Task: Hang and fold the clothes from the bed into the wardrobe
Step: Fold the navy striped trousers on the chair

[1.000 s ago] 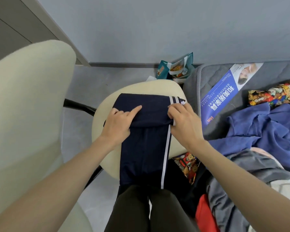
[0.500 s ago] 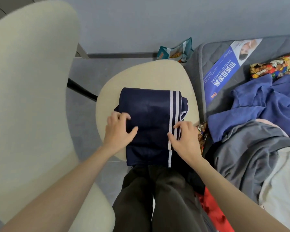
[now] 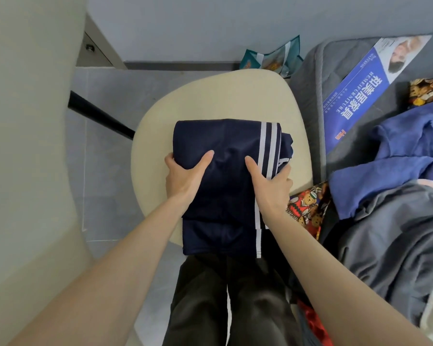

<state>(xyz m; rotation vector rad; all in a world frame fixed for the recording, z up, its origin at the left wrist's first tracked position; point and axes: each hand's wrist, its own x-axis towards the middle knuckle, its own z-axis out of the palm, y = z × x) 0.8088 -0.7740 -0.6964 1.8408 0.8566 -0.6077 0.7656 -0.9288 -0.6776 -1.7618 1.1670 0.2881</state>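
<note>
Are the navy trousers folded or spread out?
Folded: navy trousers form a compact layered bundle on the chair seat, left hand and right hand gripping it.

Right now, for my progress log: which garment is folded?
The navy trousers with white stripes, gripped by left hand and right hand on the chair; the blue garment and grey garment lie crumpled on the bed.

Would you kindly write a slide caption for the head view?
Left hand and right hand grip folded navy track pants on a cream chair seat.

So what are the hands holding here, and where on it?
Both hold the folded trousers: left hand on the left edge, right hand on the striped right edge, thumbs on top.
</note>
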